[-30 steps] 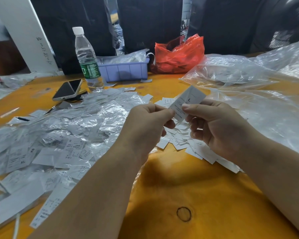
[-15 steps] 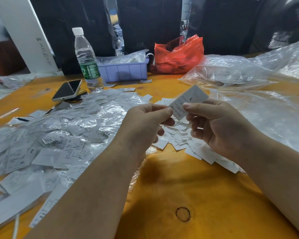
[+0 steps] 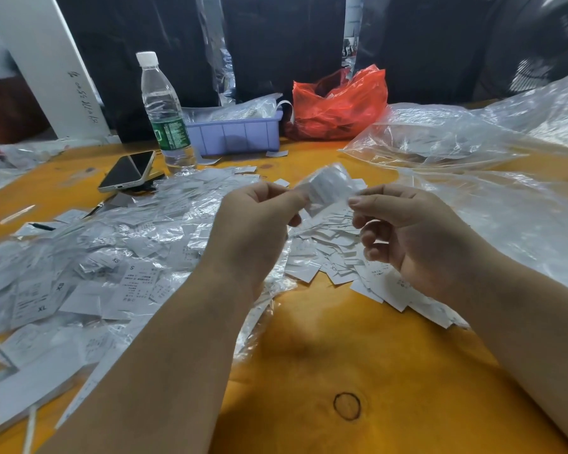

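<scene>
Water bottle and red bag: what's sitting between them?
A purple tray stuffed with clear plastic stands between the water bottle and the red bag, in the head view.

An orange wooden table (image 3: 309, 371) fills the foreground, with a dark ringed knot (image 3: 347, 406) in its top near the front edge. Behind it the backdrop is black panels (image 3: 276, 44) — a white board (image 3: 46, 60) leans at far left, a black fan (image 3: 538, 67) at far right.

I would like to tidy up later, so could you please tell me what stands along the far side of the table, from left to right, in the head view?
White board → water bottle → blue tray → red bag → clear plastic bag.
</scene>
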Tool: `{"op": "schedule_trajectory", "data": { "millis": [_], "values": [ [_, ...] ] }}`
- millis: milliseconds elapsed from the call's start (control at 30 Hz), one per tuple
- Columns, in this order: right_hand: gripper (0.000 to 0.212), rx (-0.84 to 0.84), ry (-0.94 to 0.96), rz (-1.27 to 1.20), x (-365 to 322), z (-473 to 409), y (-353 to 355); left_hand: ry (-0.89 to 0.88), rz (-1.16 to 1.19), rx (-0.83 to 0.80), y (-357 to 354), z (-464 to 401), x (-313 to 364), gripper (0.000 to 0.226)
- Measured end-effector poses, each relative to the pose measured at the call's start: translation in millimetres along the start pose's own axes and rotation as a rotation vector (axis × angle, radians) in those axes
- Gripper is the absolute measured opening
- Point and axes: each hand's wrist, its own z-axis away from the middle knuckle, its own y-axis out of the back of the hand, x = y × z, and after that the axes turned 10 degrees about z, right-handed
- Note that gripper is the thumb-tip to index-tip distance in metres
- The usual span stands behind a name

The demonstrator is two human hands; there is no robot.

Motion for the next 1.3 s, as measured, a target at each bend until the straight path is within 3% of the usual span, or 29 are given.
{"op": "schedule_trajectory", "data": {
  "millis": [100,200,267,433,500,733,1033,1133,1300],
  "values": [
    [0.01,0.175,0.159,0.331,2,2,1,-0.341,-0.225,0.197,5,-2,0,0.013],
    [0.012,0.216,0.323,0.571,4,5,-2,-0.595,-0.561,0.266,8,-2,-2,0.009],
    [0.008,0.207,0.37,0.649,6,6,-4,-0.567,-0.779,0.24,8,-3,-5,0.005],
    [0.007,0.169,0.386,0.913,11,4,-4,-0.206,-1.157,0.19,13,-7,-6,0.016],
    [0.012,0.121,0.354,1.045,15,2,-5,-0.185,-1.16,0.165,12,-6,-5,0.019],
    [0.022,0.001,0.207,1.328,21,-3,-5,-0.375,-0.985,0.09,1,3,-1,0.016],
    [0.012,0.039,0.3,1.287,19,-2,-5,-0.343,-0.936,0.026,-4,5,-5,0.018],
    [0.04,0.027,0.226,1.305,20,-2,-5,-0.339,-0.932,0.016,-5,5,-5,0.018],
    [0.031,0.051,0.308,1.241,19,0,-3,-0.322,-0.933,0.0,-5,5,-6,0.017]
  ]
}}
